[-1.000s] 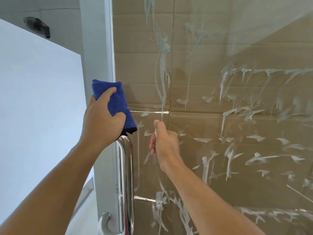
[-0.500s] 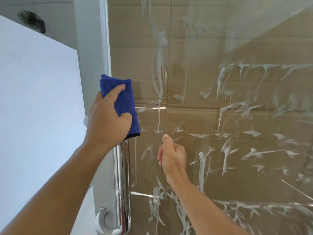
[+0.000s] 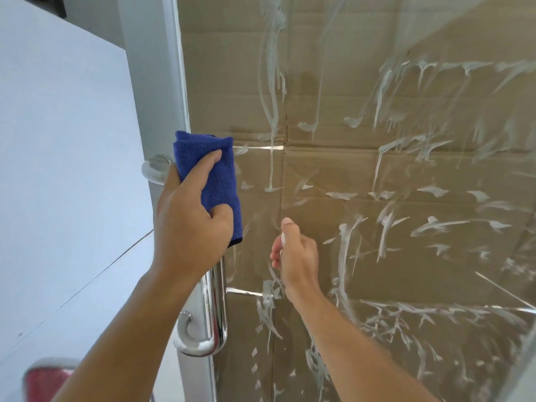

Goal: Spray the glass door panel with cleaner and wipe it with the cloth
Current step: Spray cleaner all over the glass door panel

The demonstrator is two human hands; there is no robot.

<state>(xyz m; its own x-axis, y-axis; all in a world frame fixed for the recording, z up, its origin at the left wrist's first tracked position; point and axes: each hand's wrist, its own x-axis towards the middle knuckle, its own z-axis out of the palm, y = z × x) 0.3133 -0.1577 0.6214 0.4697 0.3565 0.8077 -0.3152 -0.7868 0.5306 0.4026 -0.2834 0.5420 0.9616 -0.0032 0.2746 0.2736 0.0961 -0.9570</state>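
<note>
Wiping is underway: left hand (image 3: 193, 219) grips the cloth (image 3: 213, 175) against the foam-streaked glass panel (image 3: 377, 198); right hand (image 3: 295, 253), loosely curled, seems empty. Next, sweep rightward.

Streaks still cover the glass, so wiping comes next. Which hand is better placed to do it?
Left. The left hand already grips the blue cloth against the glass door panel by the handle; the right hand has no cloth.

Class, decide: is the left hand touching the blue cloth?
Touching. The head view shows the left hand gripping the folded blue cloth, its fingers laid across the front and thumb pressed into the lower edge.
</note>
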